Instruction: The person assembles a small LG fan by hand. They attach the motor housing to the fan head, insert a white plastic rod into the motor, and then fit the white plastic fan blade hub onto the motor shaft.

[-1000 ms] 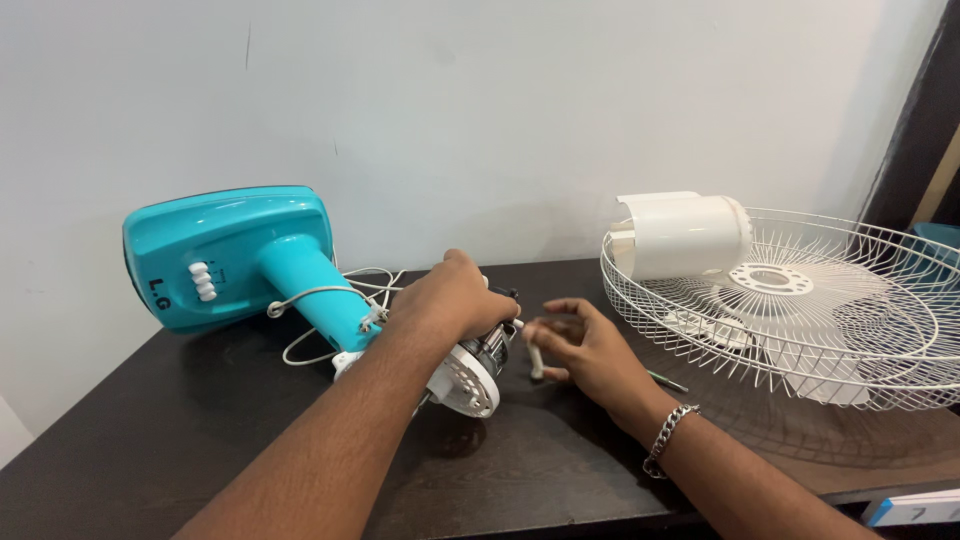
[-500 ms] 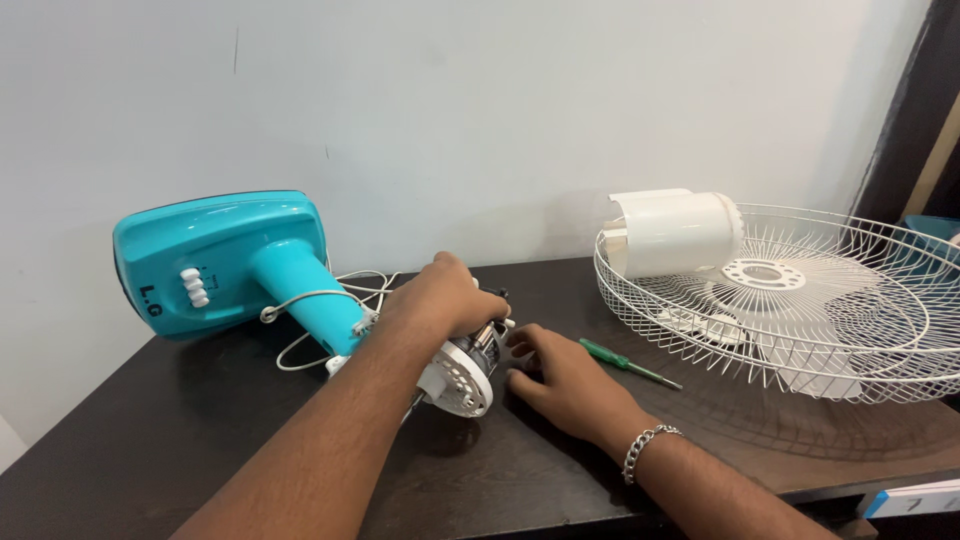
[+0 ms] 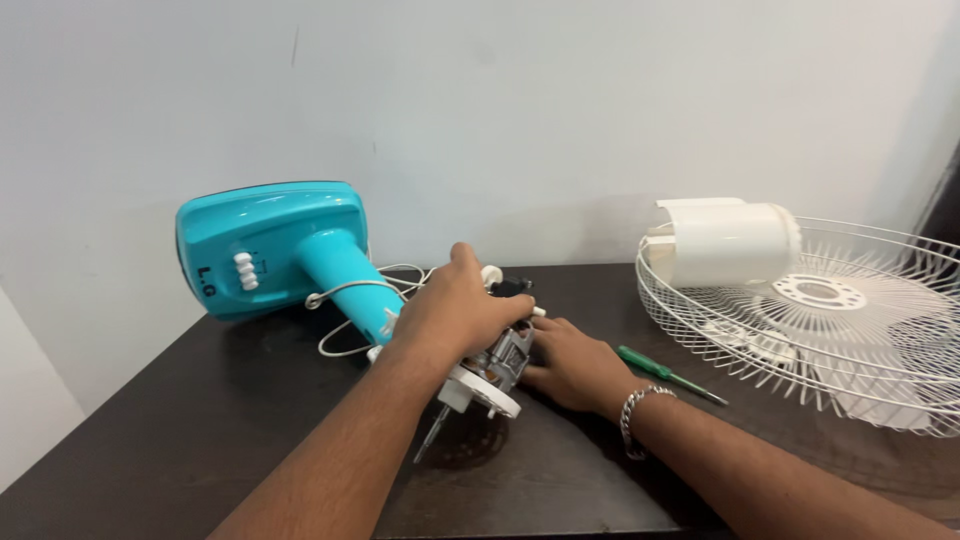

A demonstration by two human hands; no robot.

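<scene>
Teal fan base lies tipped on its side at the left of the dark table, against the wall, white cord looped beside its neck. Your left hand is clamped over the top of the bare fan motor, mid-table, shaft pointing down-left. Your right hand presses against the motor's right side; can't tell its grip. Green screwdriver lies just right of that wrist. White wire fan guard sits far right with a white motor cover in it.
</scene>
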